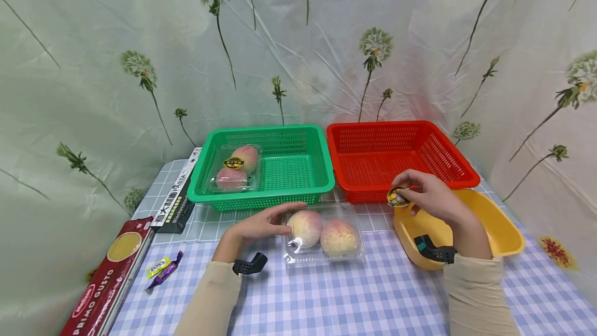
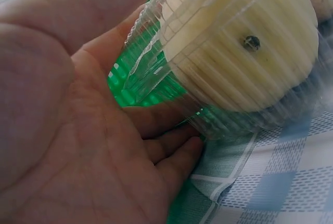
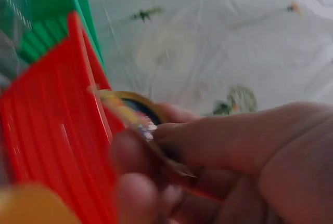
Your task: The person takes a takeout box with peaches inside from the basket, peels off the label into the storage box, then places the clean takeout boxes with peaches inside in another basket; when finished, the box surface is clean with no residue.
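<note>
Head view: the left hand point(image 1: 261, 224) is at the left end of a clear rectangular plastic clamshell box point(image 1: 323, 260), its fingers extended and spread from the thumb, touching the plastic. Two pale yellow-and-pink peaches point(image 1: 340, 237) lie side by side inside the box, which rests on the bench point(image 1: 345, 299), covered in blue-and-white checked cloth, just in front of a green slatted plastic basket point(image 1: 275, 197). In the left wrist view, the fingers reach along the box's side, near its lower edge.

The right hand point(image 1: 431, 196) pinches a round black-and-gold sticker point(image 1: 397, 197) between thumb and fingers, above the left rear edge of a yellow plastic bin point(image 1: 485, 219) and in front of a red slatted plastic basket point(image 1: 364, 196). The right wrist view is blurred, with the sticker seen partly edge-on.

Inside the green basket, toward its left, sits a second clear box point(image 1: 255, 178) with two pinkish peaches and a similar sticker point(image 1: 234, 163) on top. Left of that basket lies a black-and-white pasta box point(image 1: 177, 196); nearer, a long dark red pack point(image 1: 109, 276) lies beside a yellow-wrapped candy point(image 1: 158, 267) and a purple-wrapped one point(image 1: 165, 274).
</note>
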Demonstrator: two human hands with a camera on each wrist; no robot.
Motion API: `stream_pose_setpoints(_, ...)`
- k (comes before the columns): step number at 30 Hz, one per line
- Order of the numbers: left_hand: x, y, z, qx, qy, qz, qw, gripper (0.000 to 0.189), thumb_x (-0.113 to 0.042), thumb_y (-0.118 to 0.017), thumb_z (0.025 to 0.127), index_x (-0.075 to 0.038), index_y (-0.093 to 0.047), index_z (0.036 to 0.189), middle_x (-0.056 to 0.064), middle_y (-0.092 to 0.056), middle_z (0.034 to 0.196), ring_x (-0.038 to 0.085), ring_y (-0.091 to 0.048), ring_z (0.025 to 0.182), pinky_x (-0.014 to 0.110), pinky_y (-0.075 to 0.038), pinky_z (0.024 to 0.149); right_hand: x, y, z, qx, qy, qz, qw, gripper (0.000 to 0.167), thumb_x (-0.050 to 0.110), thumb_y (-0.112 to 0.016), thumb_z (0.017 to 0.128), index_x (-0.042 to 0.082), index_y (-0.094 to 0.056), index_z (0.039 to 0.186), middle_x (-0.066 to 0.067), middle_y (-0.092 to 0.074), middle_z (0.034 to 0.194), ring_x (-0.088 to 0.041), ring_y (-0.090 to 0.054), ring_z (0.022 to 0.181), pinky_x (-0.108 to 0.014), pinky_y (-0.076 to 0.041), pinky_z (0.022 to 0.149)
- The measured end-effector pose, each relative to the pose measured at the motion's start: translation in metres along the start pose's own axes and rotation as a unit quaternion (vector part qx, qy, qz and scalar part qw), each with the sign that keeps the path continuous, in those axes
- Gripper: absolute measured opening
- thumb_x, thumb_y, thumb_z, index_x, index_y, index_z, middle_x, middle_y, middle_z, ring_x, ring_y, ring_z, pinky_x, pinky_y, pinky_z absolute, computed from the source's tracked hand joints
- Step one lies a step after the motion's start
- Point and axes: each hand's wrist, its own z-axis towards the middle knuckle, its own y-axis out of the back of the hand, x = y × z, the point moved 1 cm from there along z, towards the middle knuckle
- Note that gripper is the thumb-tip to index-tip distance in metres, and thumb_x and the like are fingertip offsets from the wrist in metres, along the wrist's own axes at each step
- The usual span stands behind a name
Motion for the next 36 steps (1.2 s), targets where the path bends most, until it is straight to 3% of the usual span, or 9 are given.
stream_pose_setpoints(6, -0.001, -0.001, -0.001, 0.005, 0.0, -0.013, 0.9999, 0.067, -0.029, -0.062, 0.099, -0.019, -0.031, 0.158, 0.004, -0.027, 0.165, 0.026, -0.022, 0.153, 0.044, -0.026, 0.119, -0.025, 0.016, -0.006, 0.043, -0.031, -0.017, 0.9984, 0.024, 0.006, -0.06, 0.097, -0.001, -0.059, 0.12, -0.02, -0.064, 0.106, -0.026, -0.066, 0.083, -0.033, -0.059, 0.064)
stream_pose_setpoints(12, -0.005, -0.001, -0.001, 0.008, 0.001, -0.02, 0.9998, 0.062, -0.028, -0.059, 0.101, -0.021, -0.034, 0.157, 0.003, -0.03, 0.164, 0.021, -0.027, 0.151, 0.031, -0.031, 0.116, -0.044, 0.022, -0.009, 0.1, -0.047, -0.006, 0.9939, 0.029, 0.004, -0.058, 0.097, -0.003, -0.059, 0.125, -0.022, -0.064, 0.114, -0.026, -0.067, 0.089, -0.035, -0.06, 0.068)
stream_pose_setpoints(15, -0.009, -0.001, -0.002, 0.013, 0.005, -0.022, 0.9997, 0.062, -0.029, -0.059, 0.101, -0.023, -0.033, 0.157, 0.001, -0.029, 0.165, 0.019, -0.025, 0.152, 0.032, -0.03, 0.117, -0.053, 0.022, -0.009, 0.118, -0.059, -0.002, 0.9913, 0.032, 0.005, -0.059, 0.097, -0.004, -0.058, 0.128, -0.024, -0.063, 0.118, -0.027, -0.066, 0.091, -0.036, -0.06, 0.068)
stream_pose_setpoints(21, -0.015, -0.004, -0.002, 0.007, 0.003, -0.036, 0.9993, 0.061, -0.033, -0.058, 0.101, -0.026, -0.034, 0.156, -0.002, -0.029, 0.165, 0.019, -0.022, 0.153, 0.038, -0.028, 0.119, -0.07, 0.02, -0.006, 0.125, -0.098, -0.032, 0.9868, 0.033, 0.007, -0.058, 0.096, 0.0, -0.058, 0.128, -0.021, -0.061, 0.12, -0.023, -0.064, 0.091, -0.039, -0.056, 0.065)
stream_pose_setpoints(24, -0.014, -0.006, 0.0, -0.004, -0.001, -0.044, 0.999, 0.058, -0.03, -0.057, 0.102, -0.022, -0.037, 0.155, 0.003, -0.033, 0.162, 0.018, -0.031, 0.147, 0.033, -0.035, 0.113, -0.075, 0.021, -0.007, 0.133, -0.109, -0.046, 0.984, 0.035, 0.009, -0.058, 0.096, 0.002, -0.058, 0.13, -0.022, -0.059, 0.125, -0.024, -0.06, 0.094, -0.039, -0.054, 0.066)
stream_pose_setpoints(29, -0.011, -0.01, 0.006, -0.019, 0.004, -0.064, 0.9977, 0.053, -0.02, -0.054, 0.104, -0.011, -0.037, 0.153, 0.011, -0.032, 0.16, 0.016, -0.044, 0.131, 0.03, -0.045, 0.1, -0.073, 0.026, -0.011, 0.132, -0.092, -0.079, 0.9838, 0.037, 0.014, -0.058, 0.098, 0.001, -0.059, 0.133, -0.024, -0.059, 0.133, -0.027, -0.056, 0.103, -0.039, -0.054, 0.071)
stream_pose_setpoints(36, -0.013, -0.011, 0.008, -0.056, 0.067, -0.076, 0.9933, 0.054, -0.03, -0.052, 0.105, -0.013, -0.036, 0.153, 0.01, -0.029, 0.162, 0.02, -0.052, 0.12, 0.033, -0.051, 0.088, -0.058, 0.035, -0.016, 0.08, -0.064, -0.14, 0.9848, 0.032, 0.018, -0.06, 0.099, -0.002, -0.065, 0.124, -0.023, -0.067, 0.122, -0.03, -0.062, 0.102, -0.043, -0.057, 0.077)
